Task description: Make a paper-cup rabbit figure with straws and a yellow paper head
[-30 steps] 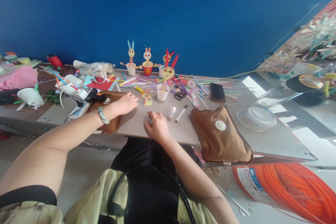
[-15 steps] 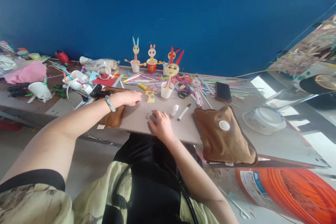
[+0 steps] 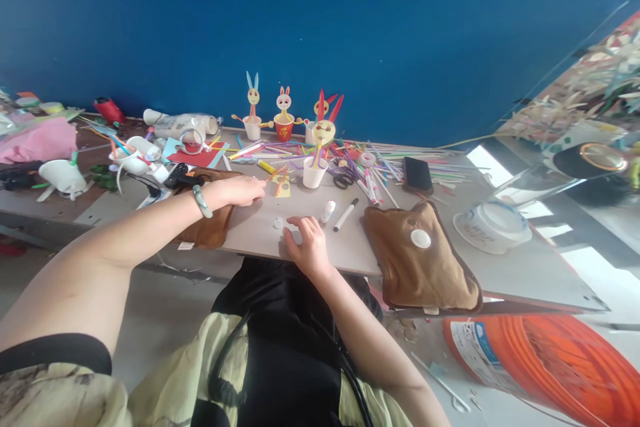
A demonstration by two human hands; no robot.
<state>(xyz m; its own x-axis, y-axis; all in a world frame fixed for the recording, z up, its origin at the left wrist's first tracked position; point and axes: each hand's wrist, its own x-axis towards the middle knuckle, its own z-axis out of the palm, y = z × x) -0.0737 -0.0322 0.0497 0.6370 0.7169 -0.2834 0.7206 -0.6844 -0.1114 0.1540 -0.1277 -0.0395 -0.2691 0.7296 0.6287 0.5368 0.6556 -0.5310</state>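
My left hand point(image 3: 245, 191) is closed at the tips of its fingers on a thin orange craft stick point(image 3: 274, 175), which points up and to the right. Just beyond lies a yellow paper point(image 3: 285, 192) with cut-out holes and another orange piece on it. My right hand point(image 3: 309, 247) rests near the table's front edge, fingers loosely bent and apart, holding nothing. A small whitish cap point(image 3: 278, 222) lies left of its fingertips. To its right are a small white bottle point(image 3: 328, 211) and a white marker point(image 3: 346, 215). A paper-cup rabbit figure point(image 3: 315, 175) stands behind.
More rabbit figures point(image 3: 283, 127) line the blue wall. Coloured sticks, black scissors point(image 3: 343, 181) and a dark phone point(image 3: 417, 175) lie in front. Brown hot-water bags point(image 3: 425, 267) flank my hands. A clear bowl point(image 3: 493, 227) stands right; an orange bucket point(image 3: 545, 360) is below the table.
My right fingers have moved slightly away from the small cap, which now shows more plainly. My left hand stays at the orange stick. The whole view has shifted a little.
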